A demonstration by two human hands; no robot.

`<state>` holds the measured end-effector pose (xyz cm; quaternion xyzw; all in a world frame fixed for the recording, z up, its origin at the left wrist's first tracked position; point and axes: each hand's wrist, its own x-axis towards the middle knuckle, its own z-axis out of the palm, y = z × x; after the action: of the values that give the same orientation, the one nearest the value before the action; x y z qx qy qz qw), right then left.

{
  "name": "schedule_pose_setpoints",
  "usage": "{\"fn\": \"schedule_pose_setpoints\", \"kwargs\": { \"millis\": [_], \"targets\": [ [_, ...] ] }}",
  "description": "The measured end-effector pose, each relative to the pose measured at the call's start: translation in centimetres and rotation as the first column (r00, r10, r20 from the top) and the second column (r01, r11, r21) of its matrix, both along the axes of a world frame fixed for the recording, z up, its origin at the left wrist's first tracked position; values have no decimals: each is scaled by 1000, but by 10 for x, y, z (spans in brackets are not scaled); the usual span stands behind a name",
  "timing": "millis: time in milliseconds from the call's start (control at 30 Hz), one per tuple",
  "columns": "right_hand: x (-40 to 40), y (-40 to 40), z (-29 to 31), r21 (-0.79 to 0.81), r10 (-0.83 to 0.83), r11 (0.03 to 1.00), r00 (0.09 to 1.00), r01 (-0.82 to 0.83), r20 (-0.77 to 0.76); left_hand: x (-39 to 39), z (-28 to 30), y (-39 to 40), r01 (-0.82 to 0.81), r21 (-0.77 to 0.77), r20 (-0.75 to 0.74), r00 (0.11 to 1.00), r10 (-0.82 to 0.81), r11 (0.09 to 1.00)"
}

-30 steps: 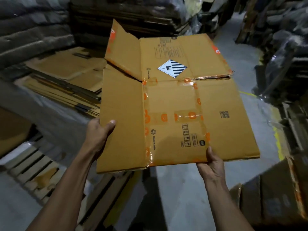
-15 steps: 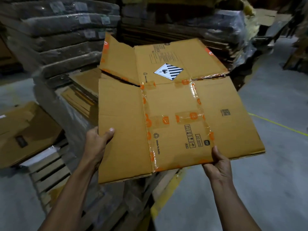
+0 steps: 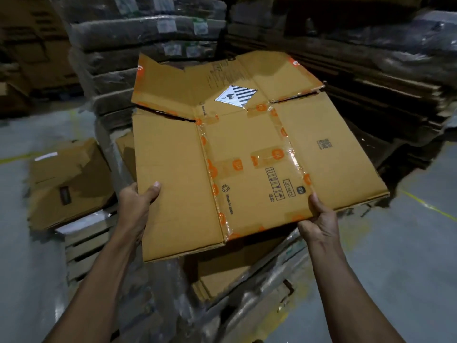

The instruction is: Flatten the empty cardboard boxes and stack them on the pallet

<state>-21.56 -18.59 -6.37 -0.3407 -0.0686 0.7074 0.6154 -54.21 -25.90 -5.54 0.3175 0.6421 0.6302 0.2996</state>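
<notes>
Both hands grasp the flattened box above the pallet, the left hand at its left edge, the right hand at its near edge.

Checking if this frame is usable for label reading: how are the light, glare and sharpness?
Head view: dim warehouse light, dark background stacks; clear tape on the flattened box throws glare; small print is soft, the diamond label legible as a shape only; edges smear and bend from the wide lens; left hand and right hand fairly sharp.

dim warehouse light, tape glare, blurred and warped edges.
</notes>
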Motion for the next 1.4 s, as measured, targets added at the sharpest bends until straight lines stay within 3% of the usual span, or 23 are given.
{"fn": "schedule_pose_setpoints", "kwargs": {
  "millis": [233,300,367,467,633,800,1033,1167,1233,1400],
  "targets": [
    [12,136,2,-125,113,987,992,-106,58,16,-8,86,-171,-62,37,984,173,983],
    [10,171,-7,-192,159,973,977,-130,140,13,-19,113,-211,-192,-129,974,189,959],
    [8,195,-24,-272,271,941,930,-202,248,16,-41,132,-154,-400,-332,943,14,904],
    [7,203,-56,-408,421,876,821,-258,386,38,-86,130,-21,-708,-395,840,-371,706],
    [-10,192,-83,-405,440,876,773,-260,456,69,-108,114,-16,-755,-366,840,-401,656],
    [-18,197,-84,-385,404,897,758,-218,513,64,-110,108,118,-855,-276,722,-634,506],
    [-26,219,-76,-277,360,933,655,-231,665,60,-103,118,45,-758,-412,740,-531,650],
    [-27,225,-88,-311,400,911,393,-271,828,60,-109,127,15,-784,-398,755,-521,620],
    [-25,226,-92,-338,413,902,312,-270,856,62,-116,128,6,-787,-400,755,-519,617],
    [-23,231,-95,-321,402,905,312,-279,861,64,-117,129,-15,-781,-414,761,-499,625]
  ]
}}
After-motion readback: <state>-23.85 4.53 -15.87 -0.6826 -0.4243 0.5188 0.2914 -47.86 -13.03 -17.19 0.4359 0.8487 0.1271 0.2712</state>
